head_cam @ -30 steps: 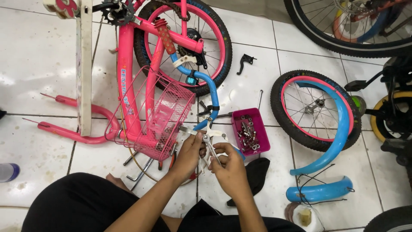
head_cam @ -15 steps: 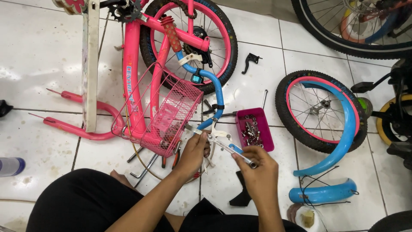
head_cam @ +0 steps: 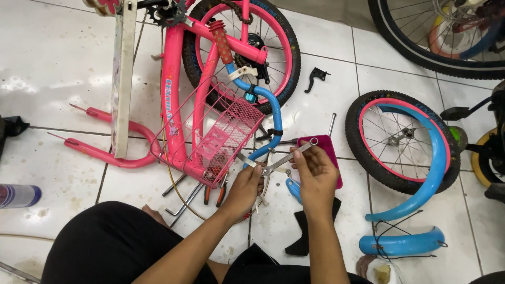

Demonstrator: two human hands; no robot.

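My left hand (head_cam: 245, 188) grips a small metal part low beside the pink wire basket (head_cam: 218, 139). My right hand (head_cam: 315, 176) holds a silver wrench (head_cam: 288, 158), whose ring end points up and right and whose other end meets the part at my left fingers. Both hands hover over the white tiles in front of an upturned pink child's bicycle (head_cam: 181, 79) with a blue handlebar (head_cam: 268, 113). The magenta parts tray (head_cam: 329, 147) lies partly hidden behind my right hand.
A loose wheel (head_cam: 402, 142) with a blue mudguard lies to the right, and another blue mudguard (head_cam: 402, 243) sits below it. Hex keys and pliers (head_cam: 205, 197) lie on the floor under the basket. A black brake lever (head_cam: 315, 78), a spray can (head_cam: 18, 195) at left, and larger bicycles at upper right.
My right hand has lifted up and right with the wrench, now covering the magenta tray. My left hand stays near the basket. The view has shifted slightly.
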